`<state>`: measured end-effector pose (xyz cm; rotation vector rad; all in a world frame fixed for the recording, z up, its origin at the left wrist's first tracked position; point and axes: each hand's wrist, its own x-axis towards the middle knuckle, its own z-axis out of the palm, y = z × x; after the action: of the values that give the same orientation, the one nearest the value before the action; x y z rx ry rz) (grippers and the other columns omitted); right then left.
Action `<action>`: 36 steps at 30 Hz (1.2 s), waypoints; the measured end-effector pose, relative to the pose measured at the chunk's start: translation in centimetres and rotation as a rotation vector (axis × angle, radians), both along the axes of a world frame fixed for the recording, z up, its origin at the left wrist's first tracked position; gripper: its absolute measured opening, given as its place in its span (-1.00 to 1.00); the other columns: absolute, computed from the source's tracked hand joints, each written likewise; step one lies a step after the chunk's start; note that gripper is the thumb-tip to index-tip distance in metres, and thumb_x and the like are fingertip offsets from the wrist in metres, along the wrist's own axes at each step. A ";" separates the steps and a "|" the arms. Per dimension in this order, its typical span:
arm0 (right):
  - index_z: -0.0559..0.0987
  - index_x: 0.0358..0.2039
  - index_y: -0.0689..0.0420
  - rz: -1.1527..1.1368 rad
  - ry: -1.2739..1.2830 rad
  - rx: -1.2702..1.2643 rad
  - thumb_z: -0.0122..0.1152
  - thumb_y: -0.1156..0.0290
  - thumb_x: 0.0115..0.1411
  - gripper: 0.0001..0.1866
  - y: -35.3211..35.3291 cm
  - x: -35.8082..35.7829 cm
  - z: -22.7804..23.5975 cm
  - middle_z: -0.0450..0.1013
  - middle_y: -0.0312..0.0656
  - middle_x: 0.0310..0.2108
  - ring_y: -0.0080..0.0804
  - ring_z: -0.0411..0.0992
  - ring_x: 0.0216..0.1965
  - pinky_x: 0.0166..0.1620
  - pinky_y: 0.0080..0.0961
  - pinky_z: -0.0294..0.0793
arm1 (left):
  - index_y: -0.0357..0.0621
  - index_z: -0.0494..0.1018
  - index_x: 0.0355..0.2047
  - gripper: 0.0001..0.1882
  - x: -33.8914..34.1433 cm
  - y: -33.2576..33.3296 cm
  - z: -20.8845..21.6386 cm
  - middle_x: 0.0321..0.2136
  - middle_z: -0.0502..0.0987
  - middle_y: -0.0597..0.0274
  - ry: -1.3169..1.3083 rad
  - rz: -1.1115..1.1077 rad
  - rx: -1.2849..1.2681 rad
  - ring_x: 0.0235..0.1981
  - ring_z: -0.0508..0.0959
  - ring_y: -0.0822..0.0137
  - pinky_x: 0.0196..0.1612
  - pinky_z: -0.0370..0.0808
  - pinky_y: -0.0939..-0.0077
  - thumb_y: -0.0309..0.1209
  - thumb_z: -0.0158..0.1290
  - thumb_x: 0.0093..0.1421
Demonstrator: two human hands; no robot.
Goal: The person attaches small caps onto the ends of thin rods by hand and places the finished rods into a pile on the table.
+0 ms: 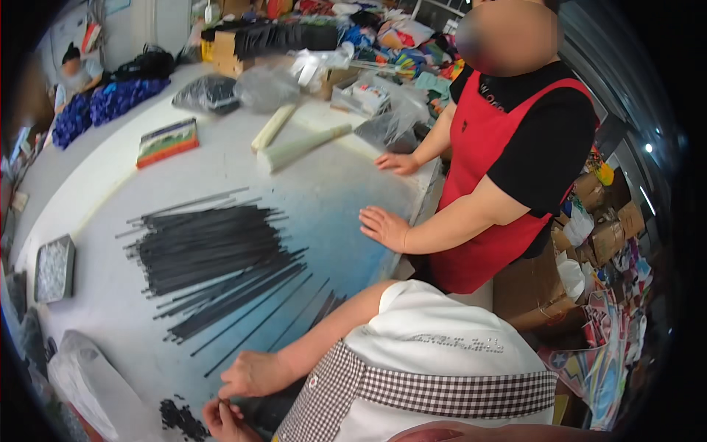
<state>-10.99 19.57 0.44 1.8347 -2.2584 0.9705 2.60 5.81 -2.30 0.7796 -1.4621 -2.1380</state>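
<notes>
Near the lower edge, my right hand is closed with its fingertips bent down toward my left hand. The left fingers are pinched together, almost touching the right ones. Whatever small thing lies between the fingertips is too small to make out. Beside my left hand is a small heap of short black pieces on the table. Past my right hand lies a large pile of thin black strips, with several loose strips fanned out on its near side.
Across the pale table, a person in a red apron rests both hands on the edge. A grey tray and a clear plastic bag are at left. Farther off are a flat box and two pale rolls.
</notes>
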 end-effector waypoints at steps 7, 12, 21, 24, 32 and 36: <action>0.48 -0.35 0.05 0.023 -0.055 -0.037 0.22 0.40 0.07 -0.87 0.7 0.1 0.2 0.31 -0.25 -0.53 -0.28 0.42 -0.60 -0.61 -0.31 0.36 | -0.18 0.41 -0.20 -0.92 0.0 0.9 1.8 -0.43 0.50 0.27 -0.039 -0.135 0.141 -0.47 0.44 0.49 -0.42 0.41 0.64 -0.43 0.00 0.38; 0.47 -0.36 0.08 0.016 -0.047 -0.042 0.20 0.39 0.06 -0.87 0.4 0.3 -0.2 0.32 -0.25 -0.52 -0.27 0.42 -0.59 -0.60 -0.32 0.36 | -0.15 0.41 -0.21 -0.89 0.0 1.0 1.9 -0.46 0.47 0.32 -0.059 -0.132 0.111 -0.51 0.39 0.51 -0.45 0.36 0.64 -0.38 0.00 0.39; 0.46 -0.47 0.12 0.050 0.056 -0.065 0.16 0.37 0.03 -0.88 0.0 0.6 0.4 0.37 -0.22 -0.55 -0.20 0.45 -0.57 -0.55 -0.31 0.40 | -0.17 0.45 -0.23 -0.78 0.1 0.5 -1.2 -0.51 0.44 0.32 -0.119 -0.080 -0.038 -0.54 0.34 0.49 -0.48 0.31 0.59 -0.27 -0.02 0.40; 0.52 -0.50 0.12 0.040 0.011 0.022 0.18 0.35 0.02 -0.88 -0.1 0.9 1.1 0.42 -0.19 -0.57 -0.13 0.48 -0.55 -0.50 -0.26 0.43 | -0.23 0.47 -0.19 -0.72 0.3 0.5 -1.7 -0.46 0.49 0.27 -0.165 -0.105 -0.229 -0.52 0.37 0.45 -0.46 0.32 0.57 -0.24 -0.04 0.41; 0.58 -0.63 0.04 0.054 -0.127 0.113 0.20 0.26 0.03 -0.82 -0.5 0.9 0.3 0.45 -0.23 -0.58 -0.12 0.49 -0.53 -0.44 -0.19 0.43 | -0.35 0.48 -0.06 -0.58 0.5 2.3 1.7 -0.25 0.55 0.08 -0.264 -0.022 -0.635 -0.38 0.45 0.31 -0.36 0.40 0.44 -0.16 -0.05 0.41; 0.54 -0.41 0.18 0.067 0.133 0.070 0.29 0.31 -0.03 -0.77 -1.0 -1.4 1.2 0.41 -0.18 -0.46 -0.17 0.47 -0.42 -0.42 -0.26 0.41 | -0.35 0.49 -0.09 -0.58 0.5 2.6 2.4 -0.28 0.53 0.01 -0.258 0.054 -0.560 -0.34 0.46 0.22 -0.28 0.44 0.29 -0.15 -0.04 0.40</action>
<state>-12.35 18.62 1.60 1.9523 -2.1919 0.7618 3.08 8.40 0.09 0.8778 -2.0151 -1.5017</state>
